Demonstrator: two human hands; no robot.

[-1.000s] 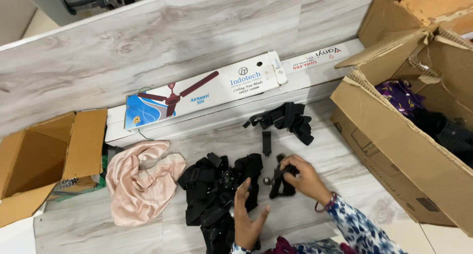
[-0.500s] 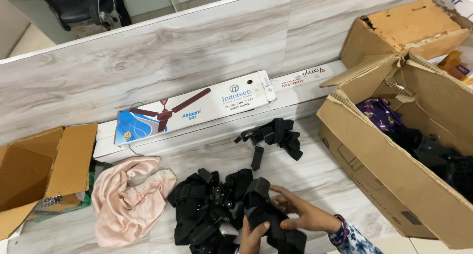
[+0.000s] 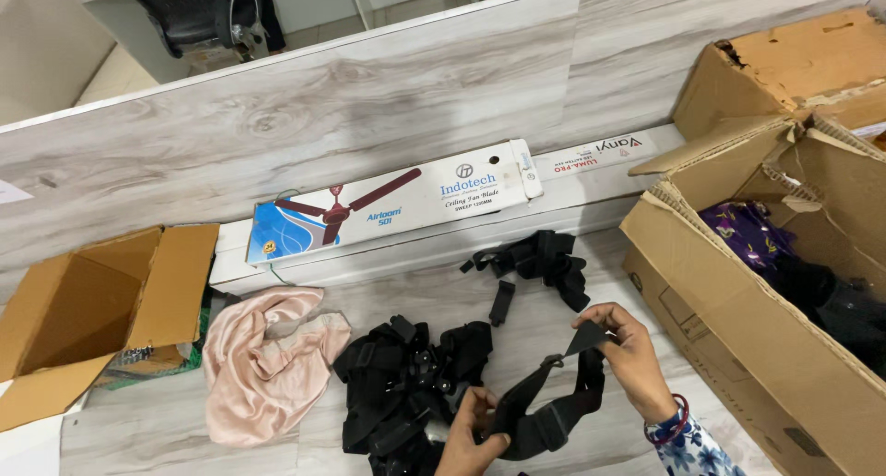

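Right hand (image 3: pixel 629 354) pinches one end of a black strap (image 3: pixel 552 404); left hand (image 3: pixel 469 432) grips its lower loop. Left of the grip: black strap pile (image 3: pixel 397 393), pink cloth (image 3: pixel 263 361). Right: open cardboard box (image 3: pixel 738 319).

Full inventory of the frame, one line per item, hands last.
Black webbing strap with buckle: 1, black, held up between both hands.
Pile of black straps: 1, black, floor centre, beside the left hand.
Smaller bundle of black straps: 1, black, floor in front of the long boxes.
Pink satin cloth: 1, pale pink, crumpled on floor, left of the pile.
Long ceiling-fan carton: 1, white and blue, against the wall panel.
Small open cardboard box: 1, brown, far left.
Large open cardboard box: 1, brown, right; dark and purple fabric inside.
Left hand: pinching the strap's lower end.
Right hand: gripping the strap's upper end.
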